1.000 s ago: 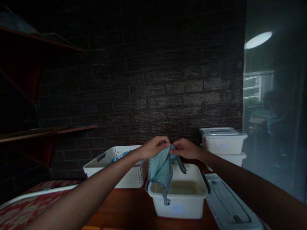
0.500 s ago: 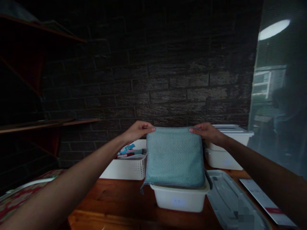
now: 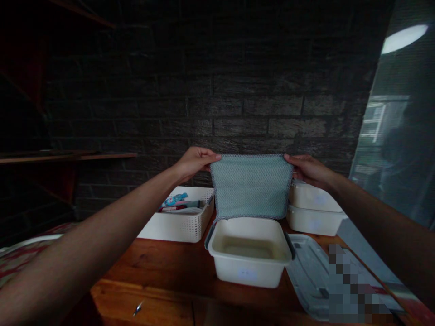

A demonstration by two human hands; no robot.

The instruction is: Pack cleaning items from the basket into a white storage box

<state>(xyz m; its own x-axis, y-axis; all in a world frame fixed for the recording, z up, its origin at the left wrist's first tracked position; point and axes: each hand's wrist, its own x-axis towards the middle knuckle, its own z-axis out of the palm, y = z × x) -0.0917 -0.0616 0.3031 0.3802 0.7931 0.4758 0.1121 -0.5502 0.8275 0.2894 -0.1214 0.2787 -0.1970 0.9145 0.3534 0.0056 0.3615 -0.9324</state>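
Note:
A pale teal cloth (image 3: 252, 188) with a grey woven edging hangs spread out in front of the dark wall. My left hand (image 3: 199, 162) pinches its upper left corner between thumb and fingers. At the upper right corner, my right hand (image 3: 310, 170) grips it the same way. Below the cloth stands a white plastic bin (image 3: 249, 271) with grey side handles and no lid on it; its inner floor shows. The cloth's lower edge hangs at the bin's back rim, and whether they touch I cannot tell.
A white perforated basket (image 3: 176, 228) with packets in it stands to the left. Two stacked white boxes (image 3: 316, 219) are at the right rear. A clear grey lid (image 3: 309, 271) lies right of the bin on the wooden table (image 3: 156, 267). A shelf (image 3: 68, 156) juts out at left.
Both hands have raised the cloth higher and farther back, so the bin's inside now shows. My right hand has moved out to the corner, and the view has tilted down.

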